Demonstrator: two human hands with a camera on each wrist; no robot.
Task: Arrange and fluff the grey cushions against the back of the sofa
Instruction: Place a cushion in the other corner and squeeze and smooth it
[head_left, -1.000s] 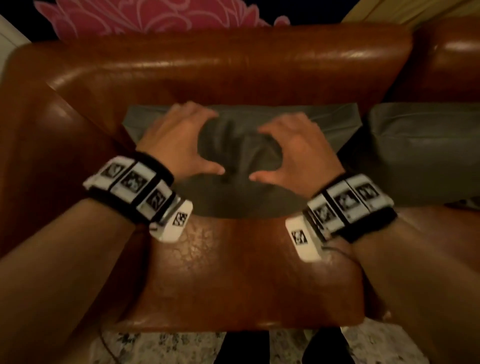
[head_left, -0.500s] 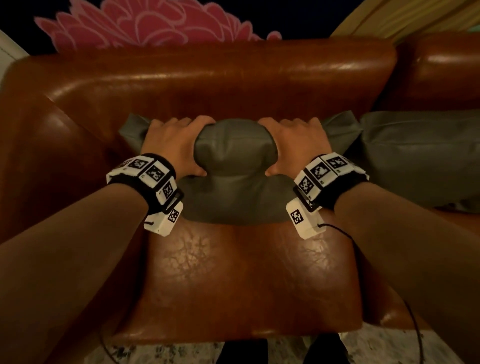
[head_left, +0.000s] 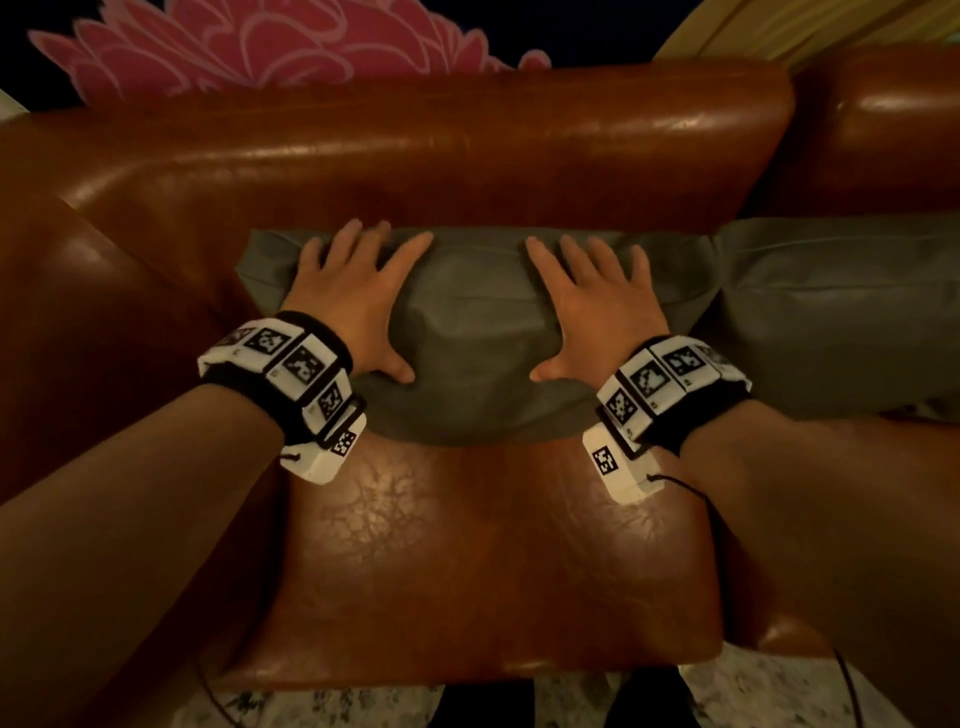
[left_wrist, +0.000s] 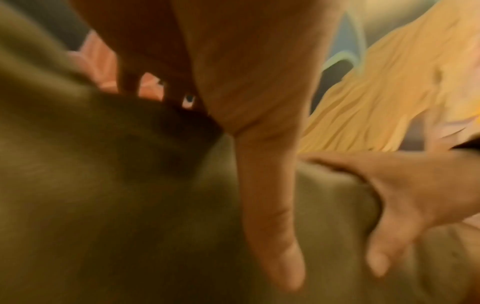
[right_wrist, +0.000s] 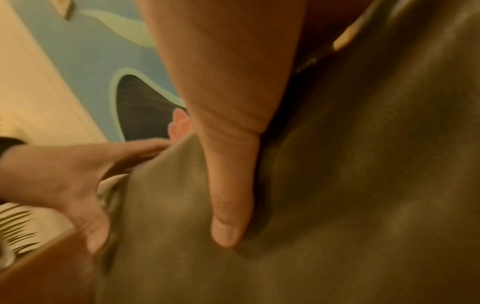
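Note:
A grey cushion leans against the brown leather sofa back, its lower edge on the seat. My left hand lies flat on its left half, fingers straight and spread. My right hand lies flat on its right half in the same way. Both thumbs point inward with a bulge of fabric between them. The left wrist view shows my left thumb pressed on the grey cushion; the right wrist view shows my right thumb dug into the grey cushion. A second grey cushion leans to the right.
The left armrest of the sofa rises beside my left forearm. The bare seat cushion lies below my wrists. A pink flower mural covers the wall behind. A speckled floor runs along the sofa's front edge.
Half a second ago both hands gripped the cushion's top edge with curled fingers. Now the fingers are straightened and spread flat on the cushion's face, and the cushion sits wider against the back.

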